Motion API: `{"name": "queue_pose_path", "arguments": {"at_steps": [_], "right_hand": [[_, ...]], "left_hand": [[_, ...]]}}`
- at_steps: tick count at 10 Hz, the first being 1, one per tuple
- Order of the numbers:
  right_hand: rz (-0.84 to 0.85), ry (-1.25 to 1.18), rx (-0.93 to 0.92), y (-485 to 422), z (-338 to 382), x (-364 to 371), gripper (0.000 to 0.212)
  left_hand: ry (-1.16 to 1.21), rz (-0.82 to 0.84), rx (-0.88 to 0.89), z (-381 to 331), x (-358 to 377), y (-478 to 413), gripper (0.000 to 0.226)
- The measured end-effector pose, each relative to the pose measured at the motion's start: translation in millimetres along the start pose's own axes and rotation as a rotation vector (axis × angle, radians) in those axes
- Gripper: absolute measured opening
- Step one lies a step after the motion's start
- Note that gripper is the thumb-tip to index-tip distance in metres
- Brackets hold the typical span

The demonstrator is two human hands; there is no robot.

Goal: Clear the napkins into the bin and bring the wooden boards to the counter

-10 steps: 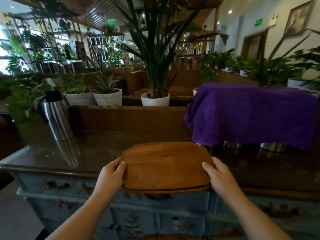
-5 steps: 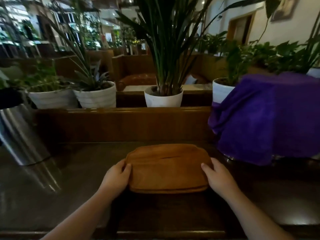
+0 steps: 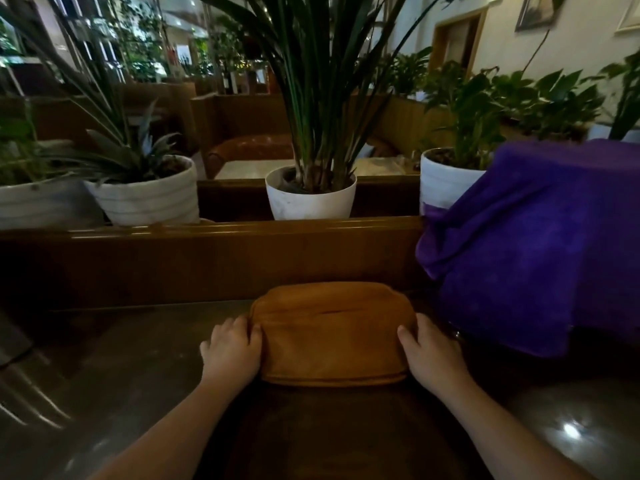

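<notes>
Gripping the wooden boards (image 3: 332,336) on the counter (image 3: 121,375), both hands' fingers (image 3: 254,332) clasp the ends beside a purple cloth (image 3: 540,258).

No readable text, labels or signs anywhere.

2 hands (image 3: 231,351), 1 wooden board (image 3: 332,332), 4 white pots (image 3: 311,199) (w/ plants), 1 purple cloth (image 3: 540,251).

One head-worn camera looks forward and down, close over the counter (image 3: 121,368), with potted plants (image 3: 311,199) well beyond the fingers (image 3: 242,327).
</notes>
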State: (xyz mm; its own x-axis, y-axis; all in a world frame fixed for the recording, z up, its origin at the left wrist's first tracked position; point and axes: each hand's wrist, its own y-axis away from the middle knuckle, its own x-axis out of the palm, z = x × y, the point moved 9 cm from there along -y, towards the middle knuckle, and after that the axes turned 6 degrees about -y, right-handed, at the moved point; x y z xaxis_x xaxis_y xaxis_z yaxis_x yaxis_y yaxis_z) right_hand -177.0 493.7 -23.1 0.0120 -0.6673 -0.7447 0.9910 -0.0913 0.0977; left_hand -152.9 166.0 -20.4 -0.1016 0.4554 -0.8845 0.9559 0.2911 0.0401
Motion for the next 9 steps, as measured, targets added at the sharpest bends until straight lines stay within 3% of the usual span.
{"name": "queue_pose_path", "arguments": {"at_steps": [2, 5, 7, 8, 9], "right_hand": [[-0.039, -0.034, 0.009, 3.9, -1.5, -2.5, 0.049], [-0.045, 0.111, 0.038, 2.4, -1.6, -0.9, 0.051], [-0.001, 0.072, 0.018, 11.5, 5.5, -6.5, 0.074], [-0.019, 0.152, -0.116, 20.5, 24.3, -14.3, 0.082], [-0.008, 0.317, -0.289, 34.2, 53.1, -16.5, 0.082]], "left_hand": [[-0.007, -0.042, 0.006, 5.2, 2.4, -3.8, 0.038], [0.006, -0.067, 0.019, 6.9, 0.0, 0.3, 0.037], [-0.066, -0.006, 0.032, 4.2, 0.0, 3.7, 0.052], [-0.139, -0.004, 0.083, -5.6, -14.2, 11.7, 0.066], [-0.268, -0.057, 0.261, -34.0, -31.1, 26.4, 0.068]]}}
